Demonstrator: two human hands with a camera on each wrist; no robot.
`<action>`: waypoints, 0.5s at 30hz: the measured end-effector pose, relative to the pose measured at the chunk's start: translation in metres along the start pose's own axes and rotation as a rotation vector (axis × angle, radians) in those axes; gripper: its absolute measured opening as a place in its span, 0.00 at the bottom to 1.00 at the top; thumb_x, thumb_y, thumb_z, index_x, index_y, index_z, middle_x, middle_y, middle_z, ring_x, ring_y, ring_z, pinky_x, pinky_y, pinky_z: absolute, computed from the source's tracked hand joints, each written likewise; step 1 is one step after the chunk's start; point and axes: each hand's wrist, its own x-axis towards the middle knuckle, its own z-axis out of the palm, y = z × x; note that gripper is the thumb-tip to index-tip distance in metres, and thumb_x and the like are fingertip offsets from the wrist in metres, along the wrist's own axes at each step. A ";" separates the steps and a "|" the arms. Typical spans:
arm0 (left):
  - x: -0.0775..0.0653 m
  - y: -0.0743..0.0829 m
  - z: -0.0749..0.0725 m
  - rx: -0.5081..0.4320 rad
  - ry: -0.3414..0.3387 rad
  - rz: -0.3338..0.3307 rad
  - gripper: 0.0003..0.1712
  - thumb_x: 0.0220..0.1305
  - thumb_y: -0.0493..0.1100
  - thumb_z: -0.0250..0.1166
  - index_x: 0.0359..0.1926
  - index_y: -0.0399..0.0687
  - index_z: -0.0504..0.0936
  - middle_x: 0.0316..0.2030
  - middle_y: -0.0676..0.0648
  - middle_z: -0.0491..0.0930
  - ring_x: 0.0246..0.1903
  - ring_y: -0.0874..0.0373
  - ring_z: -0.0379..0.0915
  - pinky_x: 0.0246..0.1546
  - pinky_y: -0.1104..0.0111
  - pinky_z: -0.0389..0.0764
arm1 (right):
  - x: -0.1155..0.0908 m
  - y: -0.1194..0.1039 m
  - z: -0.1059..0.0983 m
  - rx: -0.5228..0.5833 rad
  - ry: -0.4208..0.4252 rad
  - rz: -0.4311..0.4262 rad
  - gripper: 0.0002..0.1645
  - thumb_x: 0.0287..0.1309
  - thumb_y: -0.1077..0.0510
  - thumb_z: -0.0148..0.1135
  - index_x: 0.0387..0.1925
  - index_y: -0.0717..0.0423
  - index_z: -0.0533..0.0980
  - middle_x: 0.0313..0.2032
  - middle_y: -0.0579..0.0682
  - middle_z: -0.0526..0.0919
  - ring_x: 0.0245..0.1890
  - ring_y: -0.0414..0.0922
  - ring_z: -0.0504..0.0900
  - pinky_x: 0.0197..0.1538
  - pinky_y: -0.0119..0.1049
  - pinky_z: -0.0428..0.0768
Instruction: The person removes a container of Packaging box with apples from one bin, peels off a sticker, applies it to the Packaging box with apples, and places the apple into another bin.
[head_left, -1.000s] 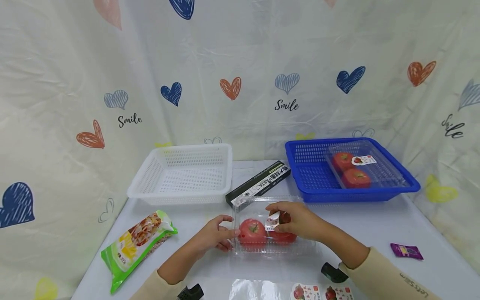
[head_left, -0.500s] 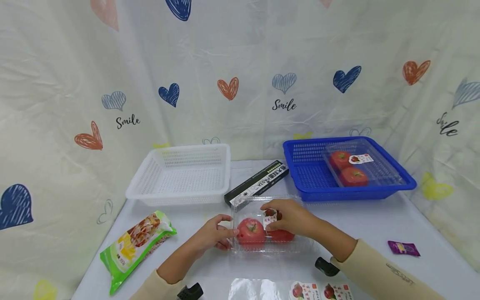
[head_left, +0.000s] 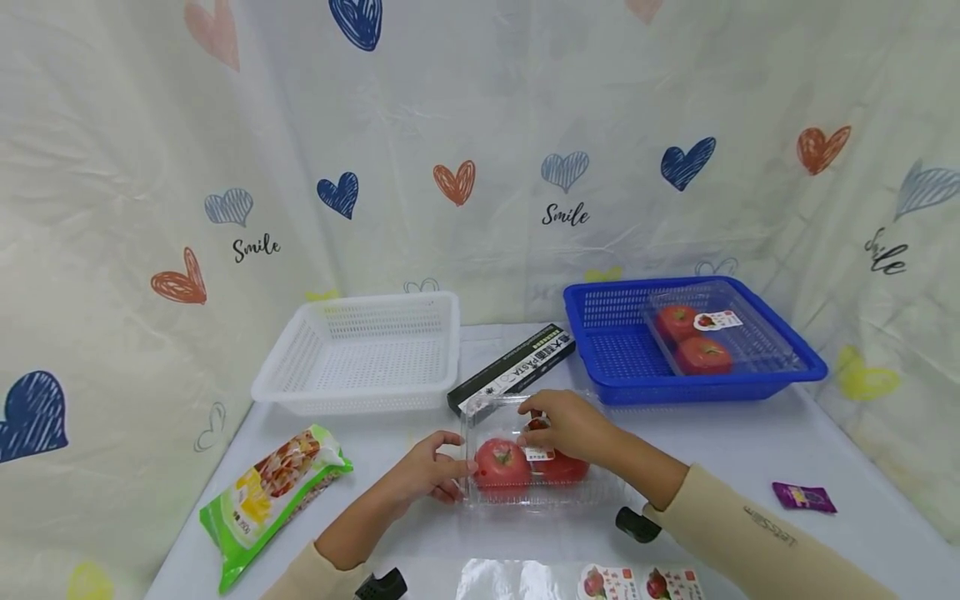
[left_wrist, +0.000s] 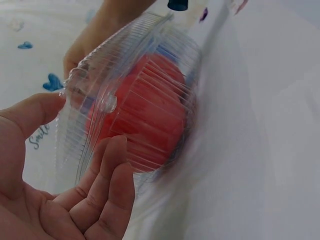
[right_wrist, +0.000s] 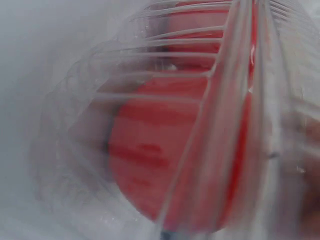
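A clear plastic clamshell box with two tomatoes inside lies at the middle front of the table. My left hand steadies its left end; in the left wrist view the thumb is at the lid's edge and the fingertips lie against the ribbed side below the rim. Over the lid, my right hand presses with bent fingers on a white label printed with fruit. Part of that label is hidden under the fingers. The right wrist view is blurred, showing a tomato through the plastic.
Behind stand a white basket and a blue basket holding another labelled tomato box. A pasta box lies between them. A green-edged food bag lies left, a purple packet right, and more labels at the front edge.
The right hand has slid a little left across the label, covering its middle, while the label stays in place on the lid. The left hand keeps still. The head view has shifted slightly.
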 end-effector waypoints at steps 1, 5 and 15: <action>0.000 0.000 0.000 0.003 0.004 -0.002 0.40 0.59 0.49 0.71 0.64 0.37 0.62 0.30 0.44 0.81 0.22 0.54 0.78 0.29 0.61 0.84 | 0.002 0.000 0.001 -0.014 0.015 -0.004 0.23 0.50 0.47 0.75 0.48 0.48 0.81 0.33 0.39 0.79 0.36 0.41 0.76 0.38 0.37 0.80; -0.001 0.000 0.002 0.020 0.019 -0.013 0.38 0.57 0.50 0.72 0.62 0.40 0.63 0.29 0.44 0.81 0.20 0.53 0.78 0.27 0.61 0.83 | 0.004 0.000 0.005 -0.046 0.088 -0.019 0.20 0.51 0.45 0.74 0.44 0.48 0.82 0.27 0.39 0.76 0.30 0.40 0.73 0.32 0.34 0.76; 0.001 0.000 0.003 0.013 0.024 -0.011 0.39 0.57 0.50 0.72 0.62 0.39 0.63 0.27 0.43 0.81 0.19 0.52 0.79 0.27 0.61 0.84 | 0.005 0.004 0.005 -0.188 0.196 0.041 0.12 0.59 0.47 0.68 0.39 0.49 0.80 0.19 0.40 0.73 0.22 0.40 0.71 0.25 0.34 0.72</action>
